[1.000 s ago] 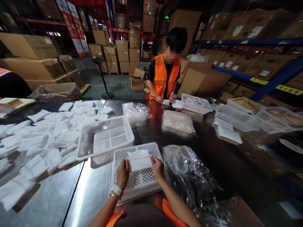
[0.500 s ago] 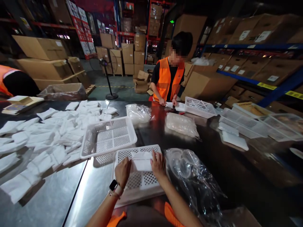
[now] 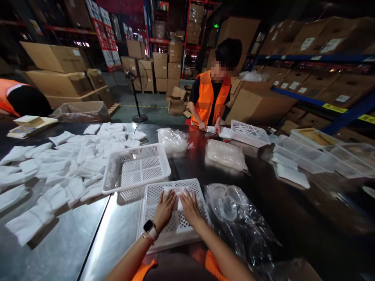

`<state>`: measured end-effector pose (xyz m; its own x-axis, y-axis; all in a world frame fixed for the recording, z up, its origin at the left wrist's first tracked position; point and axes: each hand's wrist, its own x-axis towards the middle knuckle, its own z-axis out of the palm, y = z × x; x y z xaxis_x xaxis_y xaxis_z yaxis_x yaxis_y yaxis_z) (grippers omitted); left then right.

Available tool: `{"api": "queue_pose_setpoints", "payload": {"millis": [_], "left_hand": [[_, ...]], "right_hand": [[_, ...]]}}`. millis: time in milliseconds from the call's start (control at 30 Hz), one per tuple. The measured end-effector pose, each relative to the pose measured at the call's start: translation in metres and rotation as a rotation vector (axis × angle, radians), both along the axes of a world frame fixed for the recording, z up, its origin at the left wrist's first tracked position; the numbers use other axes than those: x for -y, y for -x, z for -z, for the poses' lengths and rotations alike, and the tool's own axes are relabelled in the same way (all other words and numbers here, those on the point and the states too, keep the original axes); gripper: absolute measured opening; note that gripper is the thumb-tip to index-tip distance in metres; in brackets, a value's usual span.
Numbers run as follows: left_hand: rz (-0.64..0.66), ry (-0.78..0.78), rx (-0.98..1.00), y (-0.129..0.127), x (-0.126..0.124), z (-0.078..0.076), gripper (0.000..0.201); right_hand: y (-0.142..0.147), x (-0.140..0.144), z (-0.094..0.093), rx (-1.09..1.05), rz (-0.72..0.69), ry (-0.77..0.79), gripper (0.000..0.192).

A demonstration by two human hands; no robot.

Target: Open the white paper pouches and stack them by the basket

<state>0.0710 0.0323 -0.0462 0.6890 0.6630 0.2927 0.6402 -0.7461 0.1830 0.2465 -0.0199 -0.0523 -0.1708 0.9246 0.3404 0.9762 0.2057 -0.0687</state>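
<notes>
Both of my hands press flat on a white packet [image 3: 178, 192] that lies on an upturned white perforated basket [image 3: 152, 203] right in front of me. My left hand [image 3: 164, 208], with a watch on its wrist, covers the packet's left half. My right hand [image 3: 190, 207] covers its right half. The fingers of both hands are spread and lie side by side, and little of the packet shows between them.
A second white basket [image 3: 136, 168] sits just behind. Several white packets [image 3: 58, 168] are spread over the steel table at left. A clear plastic bag of lids [image 3: 234, 218] lies at right. A person in an orange vest [image 3: 209, 97] works across the table, beside more baskets [image 3: 249, 132].
My hands moved inward from the packet's two ends and now lie flat on top of it, close together. The view shifted slightly.
</notes>
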Motion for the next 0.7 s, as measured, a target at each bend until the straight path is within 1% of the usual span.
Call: {"api": "queue_pose_setpoints", "payload": {"millis": [67, 133, 200, 267, 300, 367, 400, 433, 467, 533, 600, 633, 667, 700], "left_hand": [[-0.063, 0.051, 0.115, 0.002, -0.001, 0.01, 0.067], [-0.092, 0.18, 0.284, 0.002, -0.004, 0.022, 0.067], [-0.094, 0.336, 0.427, 0.0, -0.01, 0.031, 0.065], [-0.115, 0.469, 0.507, -0.003, -0.016, 0.03, 0.063], [-0.135, 0.518, 0.528, -0.005, -0.019, 0.026, 0.061], [-0.169, 0.595, 0.566, -0.007, -0.019, 0.011, 0.058], [-0.174, 0.68, 0.614, -0.007, -0.015, 0.001, 0.056], [-0.175, 0.81, 0.686, -0.006, -0.009, -0.01, 0.053], [-0.17, 0.986, 0.782, -0.004, 0.0, -0.021, 0.05], [-0.176, 1.454, 1.016, 0.002, 0.024, -0.04, 0.046], [-0.245, 1.879, 1.186, 0.009, 0.047, -0.054, 0.046], [-0.298, 2.04, 1.249, 0.013, 0.056, -0.061, 0.045], [-0.361, 2.141, 1.324, 0.019, 0.061, -0.067, 0.045], [-0.425, 2.173, 1.418, 0.026, 0.062, -0.074, 0.045]], "right_hand": [[-0.002, 0.004, 0.005, -0.043, 0.082, -0.059, 0.067], [-0.003, 0.003, 0.015, -0.124, 0.142, -0.093, 0.076], [-0.003, -0.002, 0.024, -0.304, 0.195, -0.051, 0.078], [-0.004, -0.012, 0.028, -0.494, 0.246, 0.03, 0.073], [-0.005, -0.017, 0.028, -0.559, 0.261, 0.061, 0.068], [-0.006, -0.024, 0.019, -0.614, 0.248, 0.087, 0.06], [-0.006, -0.025, 0.012, -0.664, 0.213, 0.108, 0.057], [-0.006, -0.023, 0.003, -0.765, 0.17, 0.156, 0.053], [-0.004, -0.019, -0.007, -0.913, 0.127, 0.227, 0.051], [0.003, -0.004, -0.025, -1.292, 0.071, 0.425, 0.049], [0.015, 0.015, -0.039, -1.611, 0.1, 0.617, 0.054], [0.022, 0.024, -0.042, -1.723, 0.12, 0.715, 0.058], [0.03, 0.033, -0.044, -1.807, 0.121, 0.813, 0.064], [0.039, 0.04, -0.043, -1.859, 0.096, 0.886, 0.069]]}}
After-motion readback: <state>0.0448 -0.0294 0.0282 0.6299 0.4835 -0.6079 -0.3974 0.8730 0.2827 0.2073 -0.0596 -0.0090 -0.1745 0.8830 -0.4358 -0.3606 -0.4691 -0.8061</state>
